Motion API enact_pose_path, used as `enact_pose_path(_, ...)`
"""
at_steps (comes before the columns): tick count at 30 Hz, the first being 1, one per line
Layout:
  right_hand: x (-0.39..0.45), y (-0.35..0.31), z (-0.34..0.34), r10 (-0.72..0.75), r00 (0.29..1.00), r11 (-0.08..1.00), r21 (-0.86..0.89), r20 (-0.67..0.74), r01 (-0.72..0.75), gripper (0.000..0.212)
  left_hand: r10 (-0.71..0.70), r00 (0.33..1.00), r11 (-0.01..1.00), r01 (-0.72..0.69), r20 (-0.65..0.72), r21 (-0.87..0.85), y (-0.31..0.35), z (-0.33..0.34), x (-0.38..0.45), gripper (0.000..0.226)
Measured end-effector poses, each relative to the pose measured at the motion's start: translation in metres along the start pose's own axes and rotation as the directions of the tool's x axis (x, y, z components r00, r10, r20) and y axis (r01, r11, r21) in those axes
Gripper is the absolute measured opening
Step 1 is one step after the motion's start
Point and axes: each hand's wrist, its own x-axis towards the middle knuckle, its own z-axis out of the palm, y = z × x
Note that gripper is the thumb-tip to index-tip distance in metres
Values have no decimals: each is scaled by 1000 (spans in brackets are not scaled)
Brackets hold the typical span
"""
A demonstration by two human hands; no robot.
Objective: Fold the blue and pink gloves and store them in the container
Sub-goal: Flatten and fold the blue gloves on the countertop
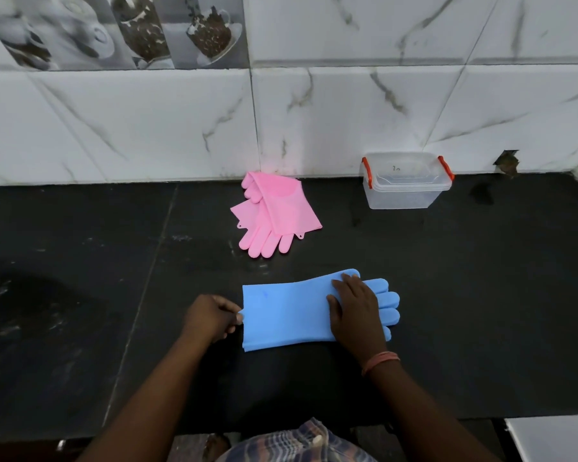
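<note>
Counter [80, 261], dark and broad, leaves free room all round the work. Container [406, 181] sits closed at the wall; pink gloves [274, 215] lie near it, unfolded. Blue gloves [287, 315] lie flat up front: right hand [356, 308] presses the palm end, left hand [211, 316] pinches the cuff edge. Folding is just starting; next, probably bring cuff over toward fingers.

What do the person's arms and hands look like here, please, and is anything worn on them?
Both forearms are bare, with no sleeves showing and no gloves on. The right hand has an orange thread band around its wrist. The left hand and its wrist carry nothing visible: no ring, watch or band.
</note>
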Motion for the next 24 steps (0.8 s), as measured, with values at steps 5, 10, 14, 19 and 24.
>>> enact_pose_path(5,-3,0,2,-5,1000,1000,-16,-19,5,37,77,992,970,-52,-97,237,-6,-1,0,10)
enact_pose_path(10,-6,-3,4,-61,998,991,-124,-20,58,39,180,958,898,-69,-222,434,-9,-3,-7,18)
enact_pose_path(14,-7,-4,1,-61,998,975,-213,33,66,46,249,934,914,-139,-255,381,-8,-1,-3,18)
enact_pose_path(19,3,-23,1,-67,993,969,-230,100,89,52,617,765,753,-506,-184,420,0,38,-3,41)
enact_pose_path(24,4,-17,4,-81,987,968,-227,136,111,54,666,732,432,-535,143,726,-1,89,9,74)
